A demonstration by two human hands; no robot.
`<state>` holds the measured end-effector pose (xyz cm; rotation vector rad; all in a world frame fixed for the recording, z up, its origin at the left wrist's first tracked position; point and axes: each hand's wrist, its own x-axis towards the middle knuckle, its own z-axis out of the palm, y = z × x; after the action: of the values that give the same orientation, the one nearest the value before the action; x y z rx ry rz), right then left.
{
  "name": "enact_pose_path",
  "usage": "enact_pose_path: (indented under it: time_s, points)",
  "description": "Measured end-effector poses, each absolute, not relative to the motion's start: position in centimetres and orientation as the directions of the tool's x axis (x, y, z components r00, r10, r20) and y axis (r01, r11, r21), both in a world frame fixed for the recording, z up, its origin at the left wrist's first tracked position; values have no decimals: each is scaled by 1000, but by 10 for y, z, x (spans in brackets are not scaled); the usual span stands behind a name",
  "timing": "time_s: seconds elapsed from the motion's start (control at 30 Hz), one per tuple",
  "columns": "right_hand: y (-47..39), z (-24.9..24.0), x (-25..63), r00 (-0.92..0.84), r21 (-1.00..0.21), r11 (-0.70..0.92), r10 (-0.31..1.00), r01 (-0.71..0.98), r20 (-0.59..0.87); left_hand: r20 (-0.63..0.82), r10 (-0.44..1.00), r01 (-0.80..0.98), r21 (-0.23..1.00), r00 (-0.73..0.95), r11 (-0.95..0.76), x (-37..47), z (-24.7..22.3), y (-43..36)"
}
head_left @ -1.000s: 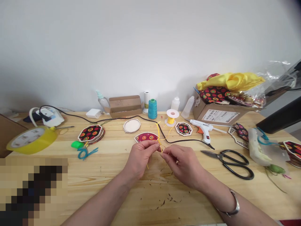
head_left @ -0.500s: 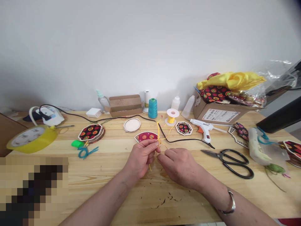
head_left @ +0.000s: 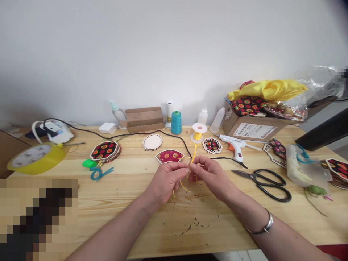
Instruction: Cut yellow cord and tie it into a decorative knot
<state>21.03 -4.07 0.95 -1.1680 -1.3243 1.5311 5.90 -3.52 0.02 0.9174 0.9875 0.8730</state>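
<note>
Both hands meet over the middle of the wooden table. My left hand (head_left: pixel 168 180) pinches yellow cord, with loose ends hanging below its fingers. Touching it from the right, my right hand (head_left: pixel 212 175) also pinches the cord, its thumb and forefinger closed. A braided length of yellow cord (head_left: pixel 194 154) rises from between the fingertips toward the spool of yellow thread (head_left: pixel 197 136). Just beyond my left hand lies a fan-shaped piece with red patterned fabric (head_left: pixel 169 156). The exact spot where the strands cross is hidden by the fingers.
Black scissors (head_left: pixel 262 185) and a white glue gun (head_left: pixel 237 146) lie right. Behind stand a teal thread cone (head_left: pixel 176 122) and a full cardboard box (head_left: pixel 248 129). Yellow tape (head_left: pixel 58 159) and stacked patterned pieces (head_left: pixel 104 151) are left; a black cable (head_left: pixel 136 135) crosses the table.
My right hand has turned and moved up, its fingertips now meeting my left. The braided cord has shifted right and tilts the other way.
</note>
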Motion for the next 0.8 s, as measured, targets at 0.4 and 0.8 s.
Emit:
enact_pose_path:
  time_s: [0.4, 0.8]
  points:
    - [-38, 14, 214, -180, -985, -92, 977, 146, -118, -305, 894, -136, 921, 329, 365, 58, 0, -37]
    - [-38, 14, 215, -173, -987, -85, 979, 133, -108, -301, 897, -119, 928, 323, 354, 59, 3, -37]
